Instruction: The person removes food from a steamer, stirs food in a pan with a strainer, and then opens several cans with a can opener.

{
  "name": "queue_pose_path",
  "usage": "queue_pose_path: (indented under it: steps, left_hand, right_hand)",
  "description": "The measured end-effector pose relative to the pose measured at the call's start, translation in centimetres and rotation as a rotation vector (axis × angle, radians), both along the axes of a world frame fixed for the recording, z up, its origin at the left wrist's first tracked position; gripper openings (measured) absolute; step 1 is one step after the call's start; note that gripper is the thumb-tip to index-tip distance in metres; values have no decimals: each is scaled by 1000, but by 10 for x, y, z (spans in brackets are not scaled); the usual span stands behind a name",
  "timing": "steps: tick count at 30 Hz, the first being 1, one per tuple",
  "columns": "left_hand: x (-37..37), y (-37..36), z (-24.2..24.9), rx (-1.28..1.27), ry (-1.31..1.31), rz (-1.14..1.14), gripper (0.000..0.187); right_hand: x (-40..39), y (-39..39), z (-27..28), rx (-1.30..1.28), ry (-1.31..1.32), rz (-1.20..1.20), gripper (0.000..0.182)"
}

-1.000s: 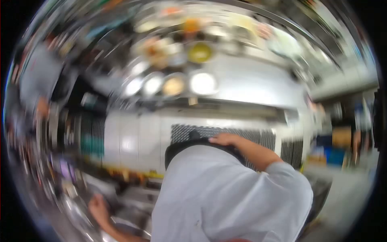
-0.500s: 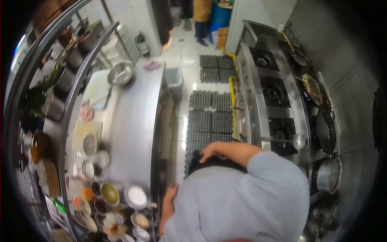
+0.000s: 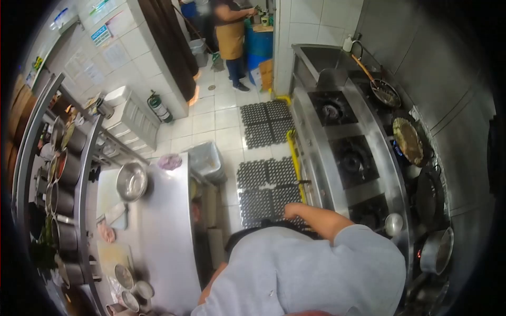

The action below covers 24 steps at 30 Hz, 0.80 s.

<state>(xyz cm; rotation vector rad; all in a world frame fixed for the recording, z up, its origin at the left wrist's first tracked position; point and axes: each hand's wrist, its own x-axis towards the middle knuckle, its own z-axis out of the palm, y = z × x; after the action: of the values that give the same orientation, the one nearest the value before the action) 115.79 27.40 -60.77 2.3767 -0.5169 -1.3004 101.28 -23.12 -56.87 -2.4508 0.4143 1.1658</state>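
Note:
My right hand (image 3: 291,211) is in front of my grey-shirted torso, above the black rubber mat (image 3: 270,203). Its fingers are turned down and too small and blurred to make out, and no object shows in it. Only part of my left forearm shows, low beside the steel counter (image 3: 168,226); the left hand is hidden behind my body. On the stove (image 3: 316,142) to the right, a ladle (image 3: 393,224) lies near the front burner. A pan with flat food (image 3: 407,141) sits over a blue flame, and a pot (image 3: 437,250) stands nearer to me.
A co-worker in a tan apron (image 3: 230,39) stands by a blue barrel (image 3: 259,47) beyond the doorway. A grey bin (image 3: 206,160) is beside the counter's end. The counter holds a metal bowl (image 3: 132,181), and a shelf of pots (image 3: 68,168) stands left.
The view has tilted up and turned left, showing more of the doorway and wall. My right hand has shifted right, away from my waist. My left hand has gone out of sight.

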Motion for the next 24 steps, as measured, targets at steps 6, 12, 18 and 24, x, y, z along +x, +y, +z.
queue_pose_path:
  steps: [6,12,18,24]
  left_hand:
    - [118,-150,-30,44,11,-81,31]
    - [274,-329,-86,-61,-56,-574,49]
    - [417,-497,-54,-140,216,-206,35]
    - [567,-669,-69,-45,-313,-1074,43]
  right_hand:
    - [88,-91,5,282,-332,-321,55]
    - [153,-199,-10,491,-299,-721,37]
    - [163,-328,-69,609,16,-1211,29]
    - [276,-427,46,487,-201,-1390,44]
